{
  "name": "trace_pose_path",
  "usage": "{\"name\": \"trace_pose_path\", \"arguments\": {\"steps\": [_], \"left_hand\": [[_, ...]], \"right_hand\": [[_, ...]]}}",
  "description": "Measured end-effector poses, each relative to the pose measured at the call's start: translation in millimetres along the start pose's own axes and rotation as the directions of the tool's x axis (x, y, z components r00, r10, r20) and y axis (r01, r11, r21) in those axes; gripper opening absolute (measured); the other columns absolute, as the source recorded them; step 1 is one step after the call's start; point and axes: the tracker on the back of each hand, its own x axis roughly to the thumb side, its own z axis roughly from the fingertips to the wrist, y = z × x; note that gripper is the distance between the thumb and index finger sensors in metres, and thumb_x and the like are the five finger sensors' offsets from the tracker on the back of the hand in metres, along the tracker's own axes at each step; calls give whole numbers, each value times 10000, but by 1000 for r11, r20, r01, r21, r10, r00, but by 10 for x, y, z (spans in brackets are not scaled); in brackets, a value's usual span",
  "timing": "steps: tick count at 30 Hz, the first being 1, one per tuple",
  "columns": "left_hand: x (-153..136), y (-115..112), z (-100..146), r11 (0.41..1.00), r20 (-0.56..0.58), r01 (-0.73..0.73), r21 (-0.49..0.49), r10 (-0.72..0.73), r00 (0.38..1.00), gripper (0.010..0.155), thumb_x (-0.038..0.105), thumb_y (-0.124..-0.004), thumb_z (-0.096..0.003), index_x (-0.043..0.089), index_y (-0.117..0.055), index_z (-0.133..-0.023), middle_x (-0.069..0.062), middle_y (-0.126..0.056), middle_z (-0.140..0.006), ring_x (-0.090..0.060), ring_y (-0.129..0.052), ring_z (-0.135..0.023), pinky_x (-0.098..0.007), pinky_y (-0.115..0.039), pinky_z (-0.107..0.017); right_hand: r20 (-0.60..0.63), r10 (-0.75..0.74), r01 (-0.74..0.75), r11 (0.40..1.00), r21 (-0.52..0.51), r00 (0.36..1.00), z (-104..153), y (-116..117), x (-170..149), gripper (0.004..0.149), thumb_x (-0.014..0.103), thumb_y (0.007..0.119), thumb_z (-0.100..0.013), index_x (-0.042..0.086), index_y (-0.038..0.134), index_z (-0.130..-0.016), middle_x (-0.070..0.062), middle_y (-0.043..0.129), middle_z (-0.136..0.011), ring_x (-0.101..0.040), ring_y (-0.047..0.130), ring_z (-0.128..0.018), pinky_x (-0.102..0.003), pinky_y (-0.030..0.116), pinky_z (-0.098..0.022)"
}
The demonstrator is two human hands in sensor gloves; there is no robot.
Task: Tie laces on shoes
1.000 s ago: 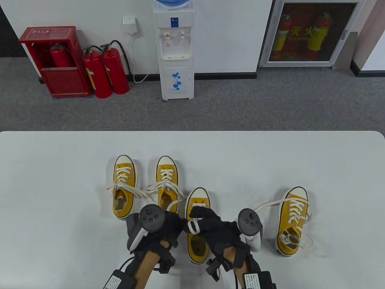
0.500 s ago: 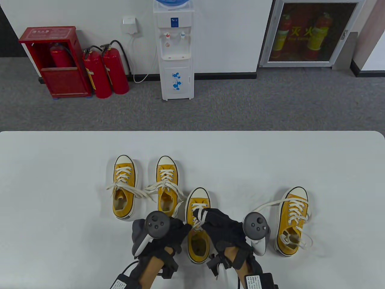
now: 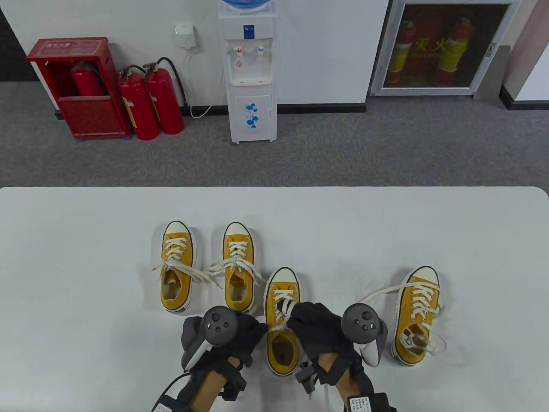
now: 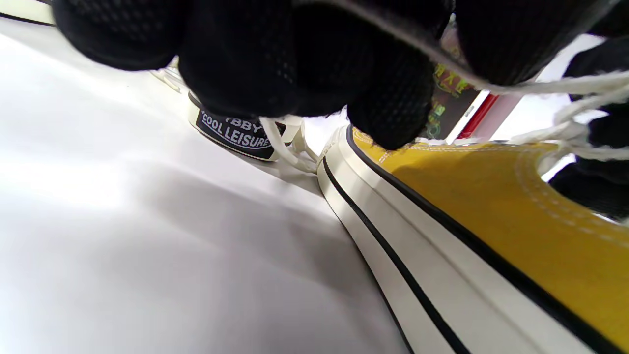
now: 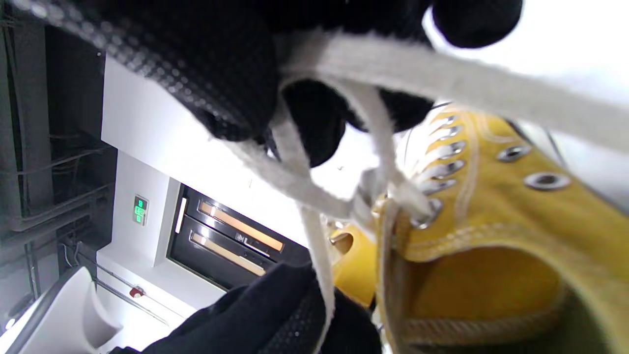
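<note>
The black-gloved left hand (image 3: 240,332) and right hand (image 3: 317,328) both pinch the white cotton lace (image 3: 284,315) of the yellow canvas shoe (image 3: 282,322) nearest the table's front edge. Since a second ago they have dropped closer to the eyelets, so the knot is probably tightening.

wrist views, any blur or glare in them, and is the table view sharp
Left wrist view: the white table has bright glare on its left part, and the left hand is a soft dark mass. Right wrist view: the lace nearest the lens is blurred and the upper right corner is blown out white. Table view: evenly lit and sharp, with soft shadows by the shoes.
</note>
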Motion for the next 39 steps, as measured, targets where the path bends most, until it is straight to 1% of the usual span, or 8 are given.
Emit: {"name": "trace_pose_path", "arguments": {"steps": [6, 10, 13, 15, 22, 29, 34, 39], "left_hand": [[-18, 11, 3, 1000, -3, -7, 6, 7, 1000, 545, 638, -763, -454, 277, -917, -832, -51, -948, -824, -240, -994, -399, -517, -826, -431], [-45, 37, 8, 999, -8, -32, 16, 32, 999, 569, 640, -758, -456, 279, -882, -878, -64, -918, -903, -250, -996, -425, -522, -820, -445], [-64, 56, 15, 997, -11, -67, 24, 67, 998, 589, 639, -753, -459, 272, -855, -907, -74, -887, -950, -260, -997, -461, -527, -814, -459], [-73, 68, 17, 996, -11, -86, 30, 87, 996, 596, 639, -748, -461, 269, -842, -919, -80, -872, -968, -262, -997, -468, -527, -813, -462], [-103, 99, 26, 984, -1, -170, 54, 170, 985, 603, 632, -737, -468, 273, -805, -949, -77, -833, -1005, -264, -995, -523, -534, -802, -500], [-94, 109, 35, 966, 24, -252, 54, 251, 968, 588, 621, -734, -474, 284, -796, -952, -51, -825, -1014, -267, -992, -577, -539, -793, -529], [-81, 114, 45, 937, 46, -345, 50, 343, 938, 588, 613, -736, -479, 296, -763, -973, -38, -801, -1032, -264, -979, -626, -539, -778, -558], [-62, 115, 52, 903, 67, -429, 17, 427, 902, 579, 601, -748, -484, 313, -740, -987, -24, -778, -1050, -258, -964, -673, -546, -757, -596]], "right_hand": [[-28, -44, 45, 997, 59, 999, -21, -38, -32, 443, 308, 898, -417, 109, 898, -813, -84, 997, -689, -131, 957, -252, -519, 762, -468], [-55, -80, 85, 990, 109, 995, -33, -25, -53, 478, 340, 908, -412, 97, 884, -823, -71, 1008, -669, -110, 952, -206, -502, 784, -443], [-71, -107, 116, 983, 145, 992, -37, 2, -68, 514, 380, 923, -405, 94, 878, -830, -59, 1008, -650, -125, 959, -225, -511, 771, -464], [-68, -108, 117, 981, 153, 992, -37, 14, -65, 541, 389, 930, -402, 99, 858, -852, -45, 991, -640, -156, 969, -297, -538, 732, -515], [-59, -67, 75, 987, 139, 996, -29, 15, -71, 479, 270, 884, -417, 134, 847, -875, -21, 935, -693, -245, 966, -542, -633, 600, -641], [-58, -45, 55, 980, 190, 997, -35, 39, -70, 475, 189, 839, -420, 153, 827, -894, -33, 885, -757, -278, 947, -578, -617, 639, -623], [-12, 8, -4, 973, 231, 1000, -23, 88, -16, 488, 168, 835, -417, 176, 820, -905, -39, 859, -798, -272, 941, -558, -607, 643, -613], [42, 65, -74, 963, 260, 997, -2, 166, 45, 477, 146, 828, -419, 182, 838, -894, -63, 802, -870, -263, 917, -557, -610, 622, -617]]}}
